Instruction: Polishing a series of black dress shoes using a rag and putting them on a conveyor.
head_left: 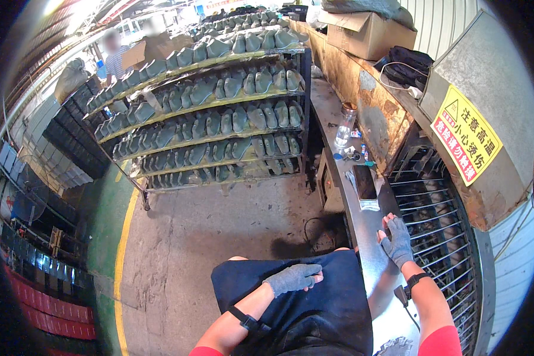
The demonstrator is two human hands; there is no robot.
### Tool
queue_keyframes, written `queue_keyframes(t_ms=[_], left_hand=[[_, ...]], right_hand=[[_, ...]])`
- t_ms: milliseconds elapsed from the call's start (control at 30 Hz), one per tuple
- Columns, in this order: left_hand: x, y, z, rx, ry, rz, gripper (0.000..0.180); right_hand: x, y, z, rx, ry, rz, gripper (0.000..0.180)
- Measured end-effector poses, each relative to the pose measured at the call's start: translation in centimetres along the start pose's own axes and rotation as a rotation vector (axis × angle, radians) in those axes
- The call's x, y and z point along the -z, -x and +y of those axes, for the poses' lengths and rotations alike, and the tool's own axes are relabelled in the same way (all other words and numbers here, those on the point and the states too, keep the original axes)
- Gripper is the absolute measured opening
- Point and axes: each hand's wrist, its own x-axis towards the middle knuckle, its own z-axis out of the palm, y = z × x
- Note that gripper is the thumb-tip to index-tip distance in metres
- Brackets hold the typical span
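Observation:
My left hand (293,279), in a grey glove with bare fingertips, lies on the dark blue cloth (243,285) across my lap. Its fingers are loosely bent, and I see nothing in them. Gloved the same way, my right hand (396,242) rests at the edge of the metal ledge (368,237), beside the row of metal bars (439,237). The thumb stands apart from the fingers, with no object between them. A dark phone (364,182) lies on pale paper just beyond this hand. Both wrists carry black straps.
A wheeled rack (307,107) ahead holds several shelves of grey-green shoe-shaped pieces (231,88). Farther along the ledge stands a clear bottle (343,132) among small items. A metal hood (486,107) with a yellow warning label rises at right. Stacked crates (71,130) and a person are at far left.

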Motion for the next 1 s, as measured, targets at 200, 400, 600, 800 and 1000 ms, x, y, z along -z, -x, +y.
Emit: queue_keyframes(t_ms=[200, 400, 600, 800, 1000], left_hand=[[-0.11, -0.18, -0.40, -0.014, -0.002, -0.003, 0.013], [-0.07, -0.03, 0.15, 0.021, -0.010, -0.002, 0.015], [0.02, -0.07, 0.07, 0.008, -0.017, -0.006, 0.017], [-0.07, -0.26, -0.59, -0.010, -0.021, 0.000, 0.018], [-0.10, -0.24, -0.17, 0.027, 0.002, 0.010, 0.021]], right_hand=[[-0.06, 0.07, 0.28, 0.009, 0.017, -0.011, 0.056], [0.04, 0.08, 0.23, 0.012, 0.003, -0.009, 0.056], [-0.12, 0.10, 0.37, 0.016, 0.020, -0.009, 0.056], [-0.44, 0.06, 0.47, 0.000, 0.016, -0.012, 0.058], [-0.52, 0.15, 0.79, 0.007, 0.013, -0.011, 0.058]])
